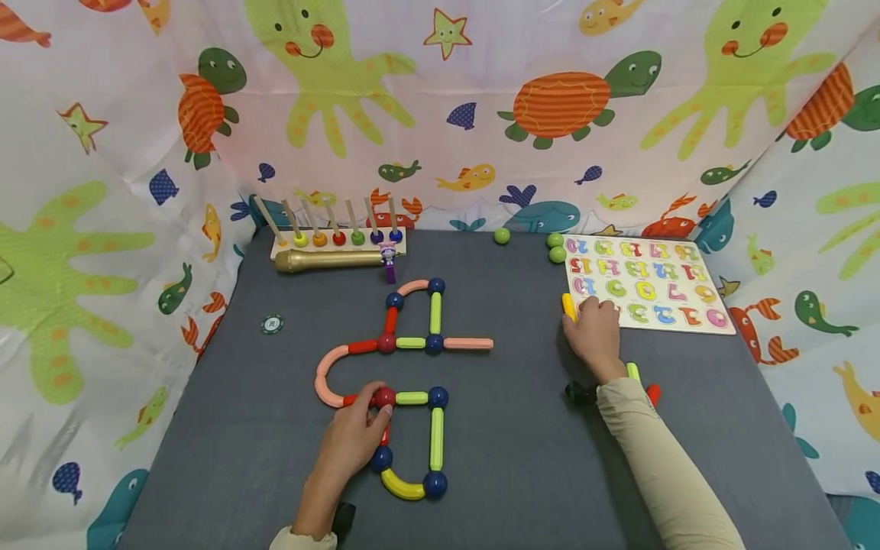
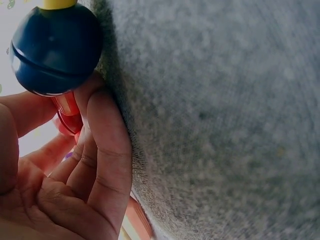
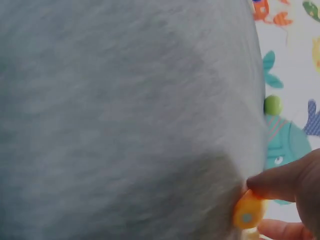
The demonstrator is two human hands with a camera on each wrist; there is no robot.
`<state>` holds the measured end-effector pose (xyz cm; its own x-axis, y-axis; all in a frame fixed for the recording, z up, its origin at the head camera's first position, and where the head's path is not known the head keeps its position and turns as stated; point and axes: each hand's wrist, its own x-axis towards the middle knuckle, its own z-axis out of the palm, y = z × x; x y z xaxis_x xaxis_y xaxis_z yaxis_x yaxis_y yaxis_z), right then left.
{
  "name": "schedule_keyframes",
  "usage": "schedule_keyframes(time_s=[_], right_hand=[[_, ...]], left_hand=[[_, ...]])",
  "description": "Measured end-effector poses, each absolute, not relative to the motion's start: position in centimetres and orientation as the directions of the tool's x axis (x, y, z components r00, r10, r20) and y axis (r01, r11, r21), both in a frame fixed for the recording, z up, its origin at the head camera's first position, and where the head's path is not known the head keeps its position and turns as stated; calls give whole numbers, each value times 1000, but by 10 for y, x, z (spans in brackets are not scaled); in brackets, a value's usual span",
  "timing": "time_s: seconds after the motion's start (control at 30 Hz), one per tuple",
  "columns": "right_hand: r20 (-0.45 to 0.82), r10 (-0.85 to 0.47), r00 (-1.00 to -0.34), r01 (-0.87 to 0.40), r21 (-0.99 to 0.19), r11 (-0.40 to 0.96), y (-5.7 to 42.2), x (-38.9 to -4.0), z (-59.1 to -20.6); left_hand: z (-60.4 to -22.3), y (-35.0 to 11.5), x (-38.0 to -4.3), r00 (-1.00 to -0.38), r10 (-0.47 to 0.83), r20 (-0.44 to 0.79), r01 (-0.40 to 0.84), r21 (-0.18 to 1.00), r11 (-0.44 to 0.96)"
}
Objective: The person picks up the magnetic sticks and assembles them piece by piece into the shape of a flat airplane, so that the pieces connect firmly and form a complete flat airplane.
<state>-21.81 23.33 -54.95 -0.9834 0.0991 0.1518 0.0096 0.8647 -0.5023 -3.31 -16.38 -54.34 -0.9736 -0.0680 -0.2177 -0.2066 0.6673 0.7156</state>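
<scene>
My left hand [image 1: 352,437] grips the red ball [image 1: 385,397] at the upper left corner of the lower loop of a magnetic stick-and-ball figure. In the left wrist view a blue ball [image 2: 57,47] stands close to the fingers, with a red stick [image 2: 67,104] running from it into the hand. A salmon curved piece [image 1: 328,374] links that loop to the upper one. The lower loop also has a yellow curved stick [image 1: 402,486] and a green stick [image 1: 437,439]. My right hand [image 1: 594,336] pinches a yellow piece [image 1: 568,307] beside the number board [image 1: 660,321].
Green balls [image 1: 502,236] lie at the back. A peg board [image 1: 330,240], a gold microphone-like stick [image 1: 330,260] and a small purple figure [image 1: 388,263] stand at the back left. A round chip [image 1: 272,325] lies left. Near the right forearm are green [image 1: 633,372] and red pieces [image 1: 653,394].
</scene>
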Motion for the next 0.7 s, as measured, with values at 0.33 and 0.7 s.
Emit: schedule_keyframes(time_s=[0.33, 0.7], right_hand=[[75, 137, -988, 64, -602, 796, 244, -201, -555], [-410, -99, -907, 422, -884, -202, 248, -159, -550]], left_hand=[[-543, -165, -31, -980, -66, -189, -186, 731, 657], [-546, -167, -30, -986, -64, -157, -160, 740, 653]])
